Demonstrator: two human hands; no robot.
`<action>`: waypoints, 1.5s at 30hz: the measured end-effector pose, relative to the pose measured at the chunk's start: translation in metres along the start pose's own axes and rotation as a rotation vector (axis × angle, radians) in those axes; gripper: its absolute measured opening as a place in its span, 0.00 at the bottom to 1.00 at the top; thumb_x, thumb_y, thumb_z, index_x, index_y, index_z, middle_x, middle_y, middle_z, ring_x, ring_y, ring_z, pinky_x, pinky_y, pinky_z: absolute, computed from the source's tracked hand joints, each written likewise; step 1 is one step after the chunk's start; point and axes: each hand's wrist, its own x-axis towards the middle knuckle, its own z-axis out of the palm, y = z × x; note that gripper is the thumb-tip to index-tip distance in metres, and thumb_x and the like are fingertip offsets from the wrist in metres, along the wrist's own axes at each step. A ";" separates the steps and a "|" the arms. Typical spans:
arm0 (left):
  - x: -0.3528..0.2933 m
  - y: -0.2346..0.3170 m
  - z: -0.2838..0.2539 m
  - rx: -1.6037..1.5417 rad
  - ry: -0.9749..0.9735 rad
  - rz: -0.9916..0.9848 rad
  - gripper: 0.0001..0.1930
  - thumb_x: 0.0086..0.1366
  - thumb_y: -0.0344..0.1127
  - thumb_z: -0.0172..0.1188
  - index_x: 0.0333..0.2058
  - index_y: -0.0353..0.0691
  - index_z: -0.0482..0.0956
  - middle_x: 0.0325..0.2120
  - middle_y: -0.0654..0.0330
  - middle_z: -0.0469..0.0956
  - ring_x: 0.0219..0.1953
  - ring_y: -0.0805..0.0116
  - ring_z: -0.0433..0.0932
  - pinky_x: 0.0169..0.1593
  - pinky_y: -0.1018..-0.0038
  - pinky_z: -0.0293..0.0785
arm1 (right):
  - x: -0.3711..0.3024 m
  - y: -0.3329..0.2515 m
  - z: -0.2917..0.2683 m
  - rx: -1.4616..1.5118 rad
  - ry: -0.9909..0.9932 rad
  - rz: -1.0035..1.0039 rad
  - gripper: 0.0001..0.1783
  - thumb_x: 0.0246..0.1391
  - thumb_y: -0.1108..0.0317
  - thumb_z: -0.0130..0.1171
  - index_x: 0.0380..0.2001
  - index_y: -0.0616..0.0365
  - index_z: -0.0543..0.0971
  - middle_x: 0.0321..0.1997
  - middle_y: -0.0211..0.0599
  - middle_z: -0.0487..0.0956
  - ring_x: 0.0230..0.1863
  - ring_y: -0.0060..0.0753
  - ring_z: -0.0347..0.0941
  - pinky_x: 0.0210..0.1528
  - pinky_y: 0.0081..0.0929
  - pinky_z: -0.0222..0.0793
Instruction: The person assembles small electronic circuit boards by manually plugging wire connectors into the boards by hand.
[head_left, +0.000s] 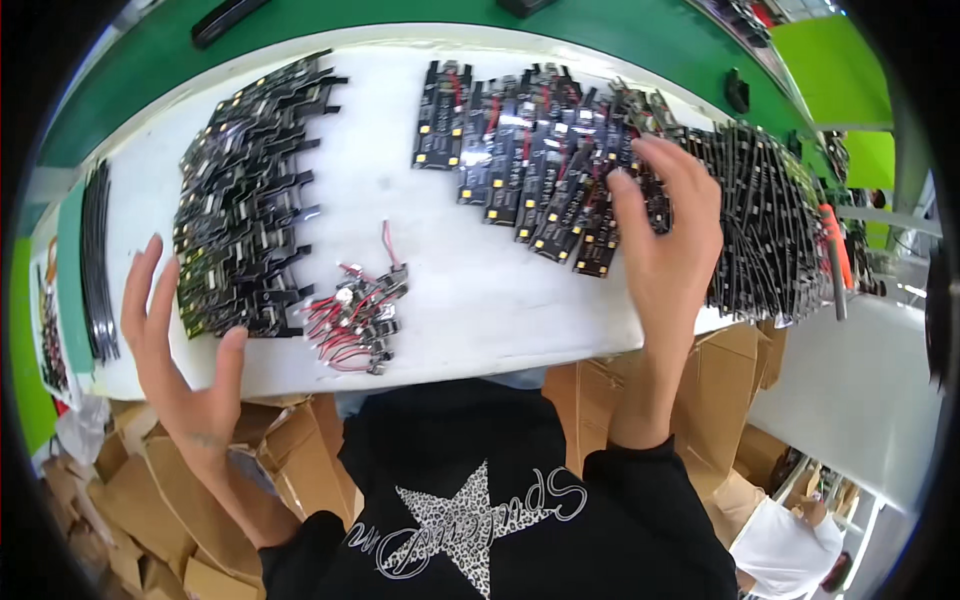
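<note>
My left hand (pixel 185 365) is open, fingers spread, at the near left end of a long stack of black circuit boards (pixel 245 200). My right hand (pixel 675 220) reaches over the right side of a fanned group of black circuit boards (pixel 545 160) with yellow squares and red wires. Its thumb and fingers are apart, and I see nothing held between them; whether the fingertips touch the boards is unclear. Between the hands, near the front edge, lies a small pile of parts with red and black wires (pixel 355 315).
A dense row of boards (pixel 765 220) covers the right end of the white table (pixel 480 345), beside an orange-handled tool (pixel 836 245). Black strips (pixel 98 265) lie at the far left. Cardboard boxes (pixel 140 510) stand below. A person in white (pixel 790 545) is at lower right.
</note>
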 end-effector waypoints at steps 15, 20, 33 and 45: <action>0.023 0.110 0.076 -0.477 -0.137 0.290 0.25 0.44 0.35 0.75 0.46 0.51 0.84 0.54 0.56 0.78 0.59 0.45 0.71 0.63 0.43 0.63 | 0.059 0.072 0.004 -0.075 -0.238 -0.196 0.25 0.50 0.60 0.69 0.48 0.62 0.79 0.54 0.53 0.76 0.58 0.58 0.69 0.62 0.44 0.66; 0.026 0.112 0.073 -0.487 -0.131 0.307 0.25 0.45 0.34 0.75 0.46 0.49 0.84 0.54 0.55 0.78 0.58 0.45 0.72 0.60 0.46 0.66 | 0.067 0.057 -0.011 -0.065 -0.121 -0.251 0.24 0.45 0.62 0.74 0.44 0.61 0.81 0.50 0.47 0.79 0.55 0.53 0.71 0.59 0.41 0.68; 0.046 0.146 0.104 -0.514 0.018 0.119 0.37 0.47 0.22 0.68 0.60 0.31 0.72 0.51 0.50 0.75 0.49 0.50 0.75 0.52 0.60 0.74 | -0.023 -0.073 0.012 1.108 0.111 0.329 0.22 0.47 0.74 0.75 0.29 0.56 0.67 0.31 0.34 0.78 0.29 0.14 0.66 0.30 0.15 0.63; 0.036 0.102 0.065 -0.332 -0.088 0.239 0.36 0.36 0.16 0.57 0.51 0.35 0.82 0.40 0.58 0.79 0.37 0.55 0.74 0.41 0.64 0.73 | -0.015 -0.050 -0.021 0.993 -0.555 0.038 0.10 0.46 0.78 0.71 0.32 0.65 0.80 0.24 0.33 0.75 0.22 0.24 0.70 0.24 0.22 0.65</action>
